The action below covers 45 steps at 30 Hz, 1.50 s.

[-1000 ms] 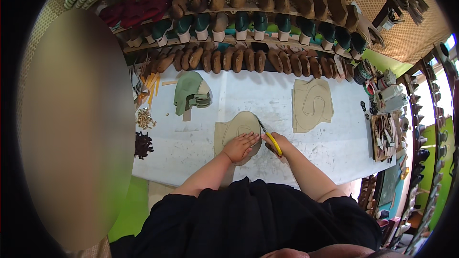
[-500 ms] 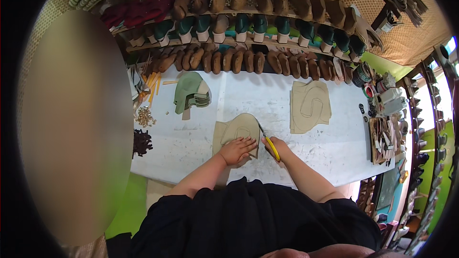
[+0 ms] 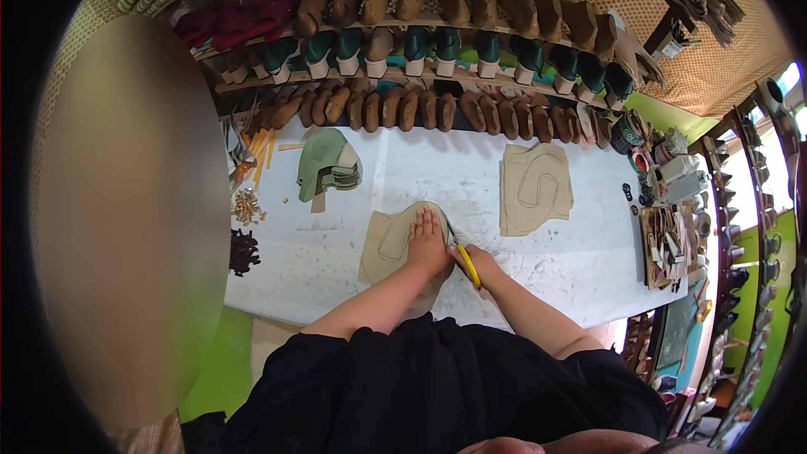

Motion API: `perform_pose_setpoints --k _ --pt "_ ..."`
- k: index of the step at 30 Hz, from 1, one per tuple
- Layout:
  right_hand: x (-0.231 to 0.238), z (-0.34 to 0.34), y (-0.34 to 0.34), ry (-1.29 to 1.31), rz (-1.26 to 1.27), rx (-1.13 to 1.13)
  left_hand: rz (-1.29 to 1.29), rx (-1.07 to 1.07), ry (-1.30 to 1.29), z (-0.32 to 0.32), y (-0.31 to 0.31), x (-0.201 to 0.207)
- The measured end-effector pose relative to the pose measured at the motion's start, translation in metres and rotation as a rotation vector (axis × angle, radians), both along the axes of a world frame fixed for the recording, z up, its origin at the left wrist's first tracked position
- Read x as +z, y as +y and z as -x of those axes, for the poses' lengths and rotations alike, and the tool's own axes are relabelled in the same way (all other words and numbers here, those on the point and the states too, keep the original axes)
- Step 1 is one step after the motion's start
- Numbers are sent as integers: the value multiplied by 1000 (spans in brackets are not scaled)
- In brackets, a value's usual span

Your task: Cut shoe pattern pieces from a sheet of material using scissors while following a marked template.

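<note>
While the white table (image 3: 315,244) extends beyond the grip, the beige sheet (image 3: 392,241) lies just left of it, partly hidden beneath the flat left hand (image 3: 429,245); the right hand (image 3: 482,266) holds yellow-handled scissors (image 3: 465,261), their blade tips indistinct.

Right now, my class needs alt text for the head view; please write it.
A person's left hand rests on a tan sheet while the right hand holds yellow-handled scissors at its right edge. On a white table lie other tan sheets to the right and green pieces to the left, with brown shoe forms beyond.
</note>
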State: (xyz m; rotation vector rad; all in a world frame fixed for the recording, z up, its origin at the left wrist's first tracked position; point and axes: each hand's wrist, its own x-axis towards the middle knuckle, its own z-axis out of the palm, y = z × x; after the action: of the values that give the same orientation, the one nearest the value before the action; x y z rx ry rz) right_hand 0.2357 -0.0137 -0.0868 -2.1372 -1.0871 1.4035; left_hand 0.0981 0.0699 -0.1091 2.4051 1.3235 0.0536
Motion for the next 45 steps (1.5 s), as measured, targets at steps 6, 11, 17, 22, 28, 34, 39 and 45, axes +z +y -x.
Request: perform_pose_setpoints --k 6,11,17,22,28,34,39,45 --pt "2 -1 0 -28 30 15 -35 5 -7 3 2 -23" --pt "-11 1 -15 -76 -7 46 -63 -57 -44 17 -2 -33" --pt "-3 11 -30 62 72 -25 -53 -126 1 28 -11 -36" --pt "-2 13 -29 75 47 -57 -78 -147 -58 28 -16 -22" --pt "-30 21 -33 45 -95 -88 -101 -167 -24 30 -16 -22" --pt "-29 27 -32 30 -90 -95 -68 -172 -15 30 -14 -22" --pt "1 37 -26 79 36 -105 -50 -174 -9 30 -14 -15" --pt "-2 43 -28 68 -34 -130 -46 -174 -21 30 -12 -17"
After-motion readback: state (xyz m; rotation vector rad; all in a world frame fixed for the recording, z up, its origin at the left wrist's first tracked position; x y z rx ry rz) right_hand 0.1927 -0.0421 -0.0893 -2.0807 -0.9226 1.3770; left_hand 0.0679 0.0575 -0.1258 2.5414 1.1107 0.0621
